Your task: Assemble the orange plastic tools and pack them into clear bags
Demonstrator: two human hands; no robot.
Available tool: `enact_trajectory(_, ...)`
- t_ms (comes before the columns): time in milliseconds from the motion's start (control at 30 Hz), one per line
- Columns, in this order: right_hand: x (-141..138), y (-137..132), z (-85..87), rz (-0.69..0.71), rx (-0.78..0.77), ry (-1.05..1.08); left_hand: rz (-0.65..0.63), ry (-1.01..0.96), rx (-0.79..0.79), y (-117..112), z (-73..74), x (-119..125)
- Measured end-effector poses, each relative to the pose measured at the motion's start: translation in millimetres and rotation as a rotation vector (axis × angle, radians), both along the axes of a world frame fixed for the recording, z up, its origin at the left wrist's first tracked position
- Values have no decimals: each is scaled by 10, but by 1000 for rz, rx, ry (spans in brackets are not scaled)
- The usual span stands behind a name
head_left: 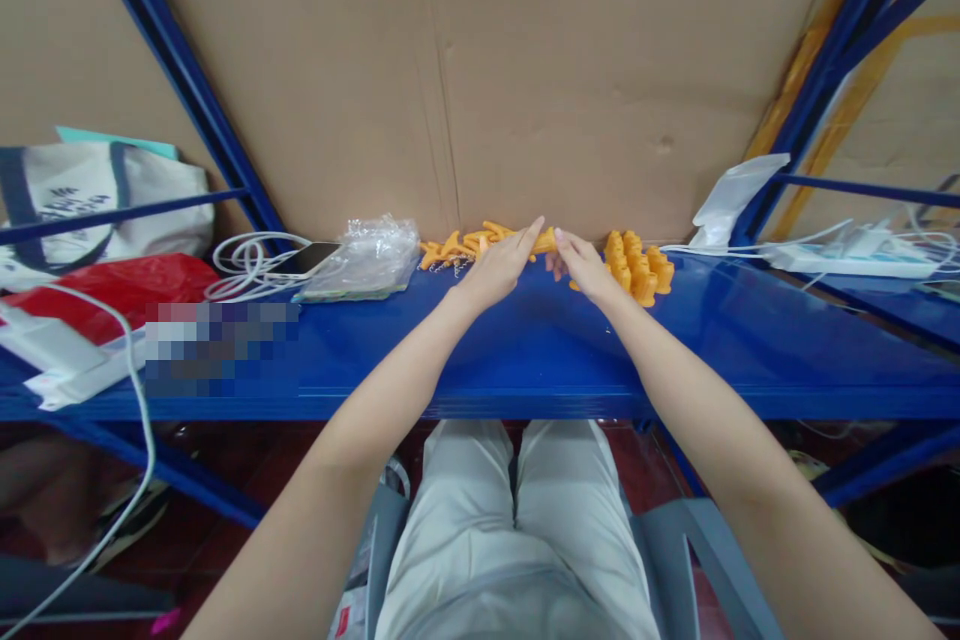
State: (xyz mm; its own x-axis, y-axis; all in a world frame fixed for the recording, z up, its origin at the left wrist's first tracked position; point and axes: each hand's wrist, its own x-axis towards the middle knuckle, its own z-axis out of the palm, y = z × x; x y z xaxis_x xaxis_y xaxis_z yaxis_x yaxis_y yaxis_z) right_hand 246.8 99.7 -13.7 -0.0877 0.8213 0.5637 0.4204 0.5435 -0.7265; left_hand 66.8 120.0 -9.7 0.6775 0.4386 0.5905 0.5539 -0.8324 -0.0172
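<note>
Both my arms reach forward over a blue metal shelf [525, 360]. My left hand [501, 265] and my right hand [583, 265] meet at the back of the shelf, fingers pinched together on one small orange plastic piece [546, 240]. A loose scatter of orange pieces [457, 245] lies just left of my left hand. A tidy group of upright orange pieces [640, 268] stands just right of my right hand. What the fingertips do underneath is hidden.
A cardboard sheet [525, 80] backs the shelf. Left of the pieces lie a clear plastic bag [367, 260], a phone [306, 260] with coiled white cable, a red bag [112, 285] and a tote bag [82, 200]. A white power strip [855, 255] lies at right.
</note>
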Motion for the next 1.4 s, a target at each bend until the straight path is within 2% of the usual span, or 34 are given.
enact_trajectory(100,10,-26,32,40,33,49,7,30,79,28,-6,10)
enact_trajectory(267,19,-35,71,48,-5,128,219,34,153,-43,51,-6)
enact_trajectory(433,69,-3,58,118,-108,90,284,30,57,-71,59,-53)
enact_trajectory(567,159,69,-6,136,-117,-60,273,87,-96,10,18,-58)
enact_trajectory(767,206,121,-87,-19,80,-467,264,139,-319,84,23,-68)
enact_trajectory(1000,106,15,-67,-172,154,-714,289,145,-279,17,39,-80)
enact_trajectory(1100,24,-44,-59,-182,164,-820,293,189,-255,-1,-14,-38)
enact_trajectory(1233,-76,-98,-41,-166,86,-947,307,234,-236,-13,-82,22)
enact_trajectory(1400,-131,-159,-4,-219,99,-1041,347,263,-233,-39,-81,54)
